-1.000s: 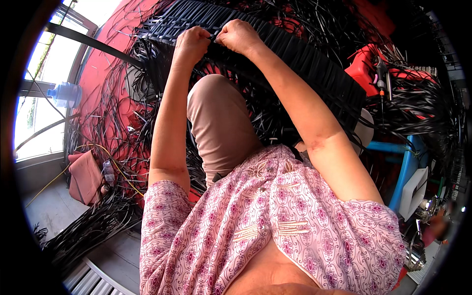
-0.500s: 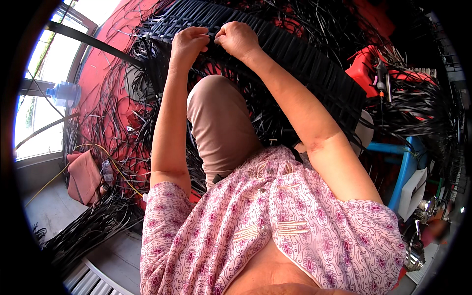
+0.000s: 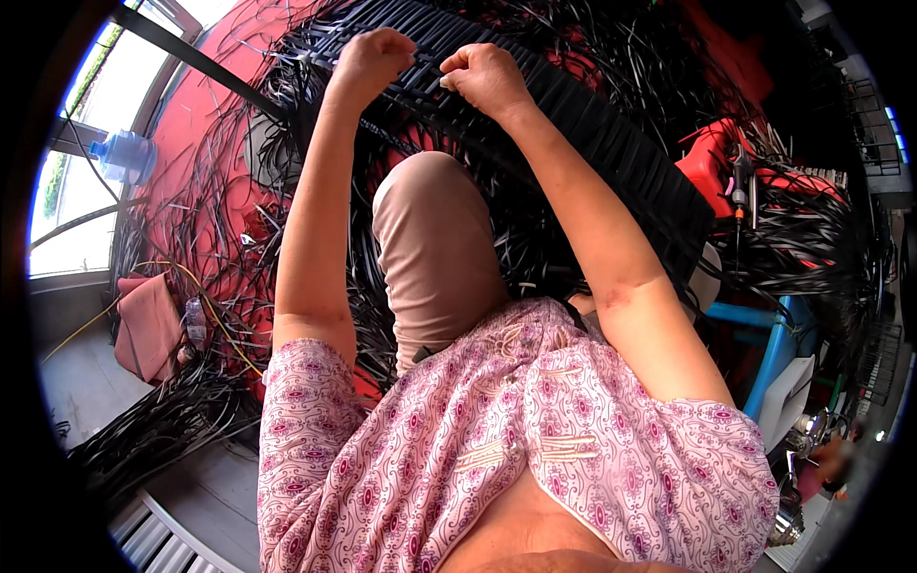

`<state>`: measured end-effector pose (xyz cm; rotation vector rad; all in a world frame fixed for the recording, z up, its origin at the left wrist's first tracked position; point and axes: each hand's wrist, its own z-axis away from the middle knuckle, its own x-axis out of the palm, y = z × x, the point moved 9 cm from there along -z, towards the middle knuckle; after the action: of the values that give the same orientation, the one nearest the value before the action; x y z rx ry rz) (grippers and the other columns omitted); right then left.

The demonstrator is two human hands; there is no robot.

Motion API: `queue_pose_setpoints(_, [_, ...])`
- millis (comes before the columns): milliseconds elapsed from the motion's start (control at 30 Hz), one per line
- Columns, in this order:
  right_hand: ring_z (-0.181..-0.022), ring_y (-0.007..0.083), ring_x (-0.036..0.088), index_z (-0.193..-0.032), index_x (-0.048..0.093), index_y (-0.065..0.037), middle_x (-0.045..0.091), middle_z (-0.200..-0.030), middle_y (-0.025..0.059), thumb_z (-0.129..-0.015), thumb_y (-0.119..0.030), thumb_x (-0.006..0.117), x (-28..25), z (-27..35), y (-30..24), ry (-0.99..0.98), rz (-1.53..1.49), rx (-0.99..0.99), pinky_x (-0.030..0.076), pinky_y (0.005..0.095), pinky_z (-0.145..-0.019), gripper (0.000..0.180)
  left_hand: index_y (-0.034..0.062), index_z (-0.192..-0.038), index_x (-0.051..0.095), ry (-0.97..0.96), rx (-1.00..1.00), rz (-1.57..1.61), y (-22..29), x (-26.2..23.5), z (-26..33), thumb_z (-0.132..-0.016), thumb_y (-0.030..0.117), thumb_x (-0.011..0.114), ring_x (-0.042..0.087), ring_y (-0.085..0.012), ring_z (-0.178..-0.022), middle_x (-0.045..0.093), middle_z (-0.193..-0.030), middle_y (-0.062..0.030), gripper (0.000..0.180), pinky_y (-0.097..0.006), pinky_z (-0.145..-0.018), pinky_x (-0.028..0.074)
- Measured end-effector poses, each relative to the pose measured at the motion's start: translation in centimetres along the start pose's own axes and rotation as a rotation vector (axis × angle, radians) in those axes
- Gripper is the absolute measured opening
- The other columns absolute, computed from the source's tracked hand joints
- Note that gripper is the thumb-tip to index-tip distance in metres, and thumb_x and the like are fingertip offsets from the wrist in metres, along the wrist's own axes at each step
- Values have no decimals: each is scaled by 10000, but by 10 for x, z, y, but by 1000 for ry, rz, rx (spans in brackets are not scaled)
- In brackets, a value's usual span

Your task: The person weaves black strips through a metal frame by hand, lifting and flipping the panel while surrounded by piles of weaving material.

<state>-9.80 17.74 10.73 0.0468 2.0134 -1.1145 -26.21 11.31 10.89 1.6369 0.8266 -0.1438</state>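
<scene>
- While both hands work at the far top of the view, the left hand [image 3: 371, 57] is curled into a fist on the woven black strip panel [image 3: 592, 134], apparently gripping a strand.
- The right hand [image 3: 487, 76], just beside it, pinches a black strip against the panel's near edge.
- Below and right of the hands, the panel runs on as a tight, finished band of weave.
- Left of and beyond the hands, loose black strips [image 3: 220, 220] sprawl unwoven over the red surface [image 3: 191, 124], so much weaving looks left.
- A raised knee [image 3: 430, 239] sits beneath the hands.
</scene>
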Motion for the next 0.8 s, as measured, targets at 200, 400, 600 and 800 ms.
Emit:
queue_pose_setpoints(200, [-825,319,686,-870,738,-86,710,-856,138,-737,-137,682,-4,13,-6,117,37,-57,543,403,-766,152,169,-981,733,-33,218,-585,41,28,28,-818,143,629,664,-296,-862,668,-931,-110,195,-398,-759,521])
queue_pose_setpoints(400, [-831,333,679,-901,719,-80,705,-845,147,-755,-95,650,-6,24,-8,190,6,-85,536,420,-755,163,177,-985,740,0,278,-791,59,37,36,-824,142,607,661,-328,-855,644,-940,-130,212,-424,-752,519])
queue_pose_setpoints(600, [-820,334,676,-921,709,-87,701,-824,143,-759,-91,651,-4,27,-9,205,35,-94,533,423,-748,172,130,-1038,715,-106,213,-616,45,36,23,-839,135,606,665,-293,-847,664,-914,-130,228,-401,-745,520])
queue_pose_setpoints(800, [-813,318,680,-913,708,-91,704,-810,127,-764,-130,685,-5,27,-8,203,33,-39,533,414,-740,156,76,-980,721,-61,-51,-242,6,7,16,-806,135,622,678,-283,-818,703,-836,-128,209,-378,-767,521])
